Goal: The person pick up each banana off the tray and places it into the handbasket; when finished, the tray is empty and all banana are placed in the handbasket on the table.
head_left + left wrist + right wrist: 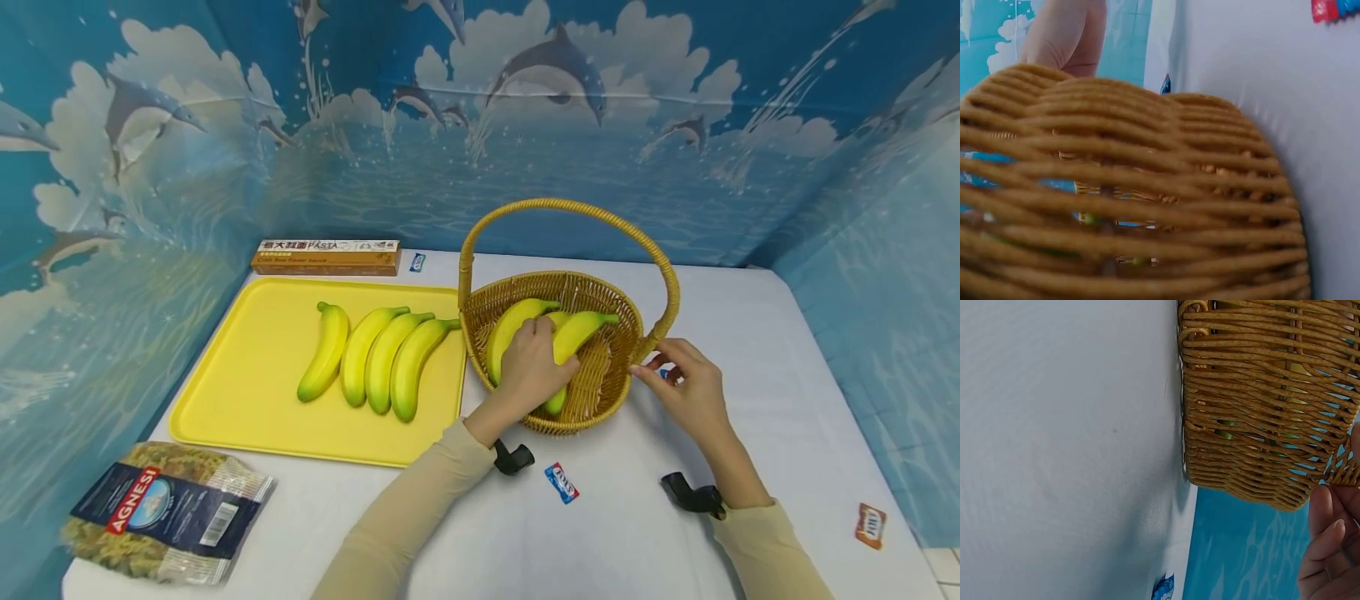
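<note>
- While our left hand [534, 367] grips a banana [579, 331] inside the wicker basket [592, 292], our right hand [686, 393] pinches its rim [641, 323] near the handle [562, 203]!
- Four more bananas [366, 358] lie on our yellow tray [240, 367].

Place: curtained-off work spot, room type unclear
Curtain [360, 187]: dolphin print, around three sides
Table [615, 525]: white, within it
Floor [947, 565]: pale tiles

Bananas [504, 337] lie in the basket [596, 375], right of the tray [240, 375]. Behind the tray sits a pasta box [326, 257].
</note>
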Tool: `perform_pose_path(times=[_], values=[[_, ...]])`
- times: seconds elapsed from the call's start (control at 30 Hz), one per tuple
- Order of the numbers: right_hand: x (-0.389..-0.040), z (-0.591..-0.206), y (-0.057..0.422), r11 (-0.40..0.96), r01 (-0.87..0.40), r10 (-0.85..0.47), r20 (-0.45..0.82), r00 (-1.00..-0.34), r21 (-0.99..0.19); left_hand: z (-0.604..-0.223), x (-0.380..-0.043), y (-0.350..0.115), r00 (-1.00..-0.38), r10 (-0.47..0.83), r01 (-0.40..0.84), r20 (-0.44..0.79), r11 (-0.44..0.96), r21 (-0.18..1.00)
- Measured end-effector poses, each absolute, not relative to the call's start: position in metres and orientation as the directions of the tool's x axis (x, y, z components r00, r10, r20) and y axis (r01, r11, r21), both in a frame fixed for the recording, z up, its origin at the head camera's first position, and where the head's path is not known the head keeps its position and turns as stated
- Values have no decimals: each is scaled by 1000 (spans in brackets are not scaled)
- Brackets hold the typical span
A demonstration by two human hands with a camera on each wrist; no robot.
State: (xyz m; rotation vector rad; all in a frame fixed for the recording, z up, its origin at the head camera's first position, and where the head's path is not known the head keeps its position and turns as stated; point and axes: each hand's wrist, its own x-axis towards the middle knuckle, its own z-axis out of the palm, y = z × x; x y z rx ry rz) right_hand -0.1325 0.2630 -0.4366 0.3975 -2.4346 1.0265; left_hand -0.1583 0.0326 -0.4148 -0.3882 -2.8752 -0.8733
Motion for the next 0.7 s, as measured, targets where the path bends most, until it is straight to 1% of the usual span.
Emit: perform_pose_path(times=[0.17, 0.4, 0.57, 0.7], values=[[-133, -435, 264, 681, -435, -83, 528, -845, -589, -419, -159, 38, -964, 202, 262, 172, 827, 497], [-133, -434, 263, 670, -444, -79, 537, -840, -595, -419, -159, 39, -976, 183, 216, 116, 843, 492], [-133, -436, 262, 673, -443, -76, 540, -838, -593, -419, -157, 38, -976, 171, 214, 131, 843, 493], [-133, -437, 262, 676, -440, -77, 537, -840, -591, -418, -156, 36, -972, 176, 231, 153, 812, 536]])
